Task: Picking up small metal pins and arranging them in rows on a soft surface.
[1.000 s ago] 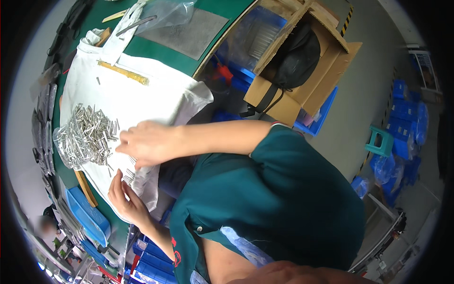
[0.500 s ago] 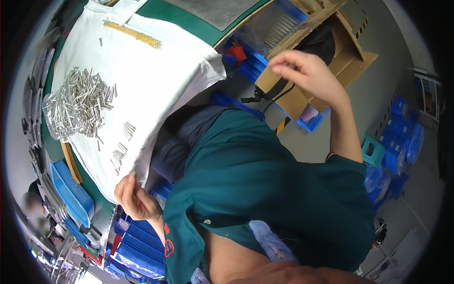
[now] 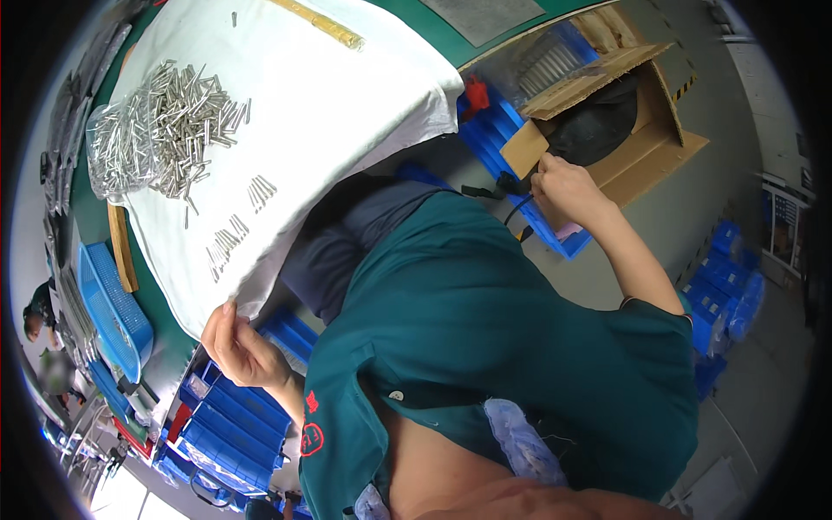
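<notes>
On the white cloth [image 3: 347,104] at the left lies a heap of small metal pins [image 3: 186,126], spilling from a clear plastic bag [image 3: 121,147]. Closer to me, several more pins [image 3: 228,238] are laid side by side in a row, with a small group [image 3: 261,192] a little apart. My left hand [image 3: 247,351] is closed in a pinch at the cloth's near edge; what its fingertips hold is hidden. At the right, my right hand [image 3: 568,191] has its fingers curled together beside the flap of a cardboard box [image 3: 646,169]. Whether it grips anything does not show.
A black bag or liner [image 3: 598,126] fills part of the box. A yellowish strip [image 3: 321,22] lies on the cloth. Left are a blue basket [image 3: 113,303] and a wooden bar [image 3: 123,247]. Blue bins [image 3: 234,442] stand below the table. Another person [image 3: 39,312] is far left.
My right hand has come down and its fingers have closed beside the box flap. My left hand stays at the cloth's edge. The whole view has shifted.
</notes>
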### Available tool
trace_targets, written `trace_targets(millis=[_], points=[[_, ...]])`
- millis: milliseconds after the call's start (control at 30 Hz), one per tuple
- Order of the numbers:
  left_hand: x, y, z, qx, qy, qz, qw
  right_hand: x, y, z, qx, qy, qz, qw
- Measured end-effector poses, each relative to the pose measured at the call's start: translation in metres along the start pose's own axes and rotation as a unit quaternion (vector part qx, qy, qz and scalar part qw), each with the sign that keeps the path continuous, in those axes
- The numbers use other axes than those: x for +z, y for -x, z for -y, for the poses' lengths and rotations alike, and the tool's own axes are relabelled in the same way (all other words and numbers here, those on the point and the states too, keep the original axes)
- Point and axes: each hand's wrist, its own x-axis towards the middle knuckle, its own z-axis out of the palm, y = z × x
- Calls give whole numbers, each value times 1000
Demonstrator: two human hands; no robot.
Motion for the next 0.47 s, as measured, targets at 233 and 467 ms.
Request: trace_targets(millis=[233,467], points=[[7,8,2,-21,47,-9,999,1,12,19,21,35,254,966],[3,11,8,-14,40,6,999,8,0,41,-18,-93,264,960]])
